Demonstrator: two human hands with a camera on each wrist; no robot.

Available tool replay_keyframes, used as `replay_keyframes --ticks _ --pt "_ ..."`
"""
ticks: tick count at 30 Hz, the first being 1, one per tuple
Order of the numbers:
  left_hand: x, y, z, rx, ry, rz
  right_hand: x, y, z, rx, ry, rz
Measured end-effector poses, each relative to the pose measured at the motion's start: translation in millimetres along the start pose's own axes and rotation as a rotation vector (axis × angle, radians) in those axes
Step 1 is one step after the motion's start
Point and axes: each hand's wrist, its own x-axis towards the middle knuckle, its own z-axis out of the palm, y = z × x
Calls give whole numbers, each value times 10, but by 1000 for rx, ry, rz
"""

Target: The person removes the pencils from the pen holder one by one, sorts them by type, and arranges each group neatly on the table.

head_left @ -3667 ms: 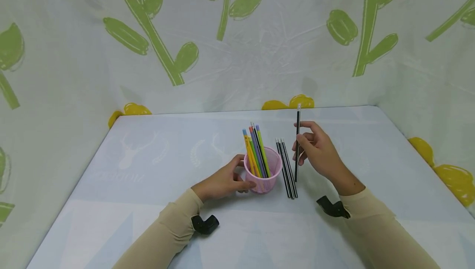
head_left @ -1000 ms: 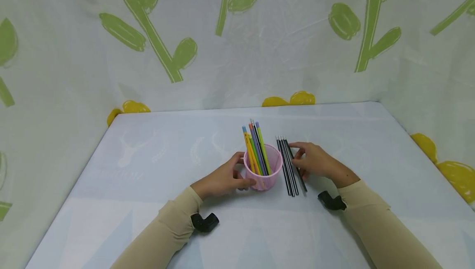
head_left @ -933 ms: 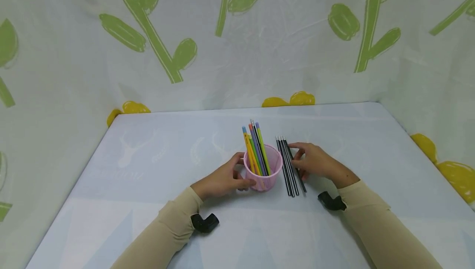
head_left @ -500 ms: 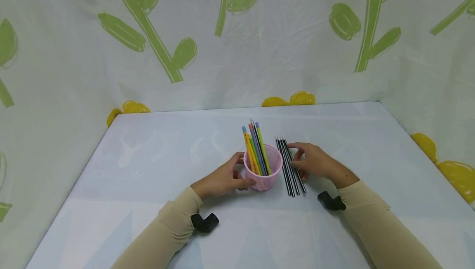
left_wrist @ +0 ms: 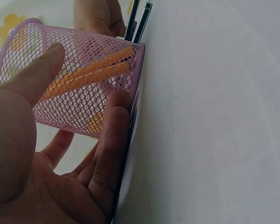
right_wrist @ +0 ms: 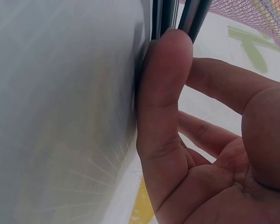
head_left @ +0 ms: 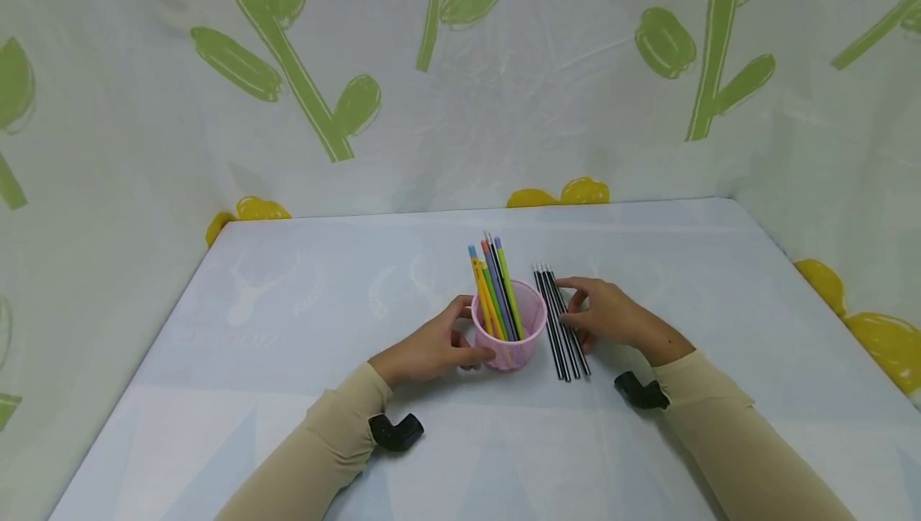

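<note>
A pink mesh pencil cup (head_left: 512,355) stands on the table with several coloured pencils (head_left: 496,297) leaning inside it. My left hand (head_left: 432,345) grips the cup from its left side, thumb in front and fingers around the wall; the left wrist view shows the thumb (left_wrist: 42,74) against the mesh. To the right of the cup, several black pencils (head_left: 557,329) with pale ends lie side by side on the table. My right hand (head_left: 608,313) holds the rightmost black pencil (head_left: 581,353) between thumb and fingers. In the right wrist view, a finger (right_wrist: 168,84) partly hides the pencils.
The pale table (head_left: 302,425) reaches back to a white curtain (head_left: 532,81) printed with green leaves and yellow shapes. Black wrist devices (head_left: 397,433) sit at both sleeves.
Earlier the right hand held a black pencil upright; now that pencil lies beside the others. Its near end has since shifted left, closer to the row. The left hand stays at the cup.
</note>
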Motion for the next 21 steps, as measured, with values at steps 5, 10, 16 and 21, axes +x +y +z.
replay_keyframes --ticks 5,10,16,21 --pt "-1 12 -7 3 4 -7 -4 -5 -3 -2 2 -12" --pt "-5 7 -4 1 -2 -14 2 1 11 6 -11 6" --pt "-10 10 0 1 1 -1 -2 4 5 -12 7 -4" --pt "0 3 1 -7 -8 4 -4 11 -4 -30 53 -30"
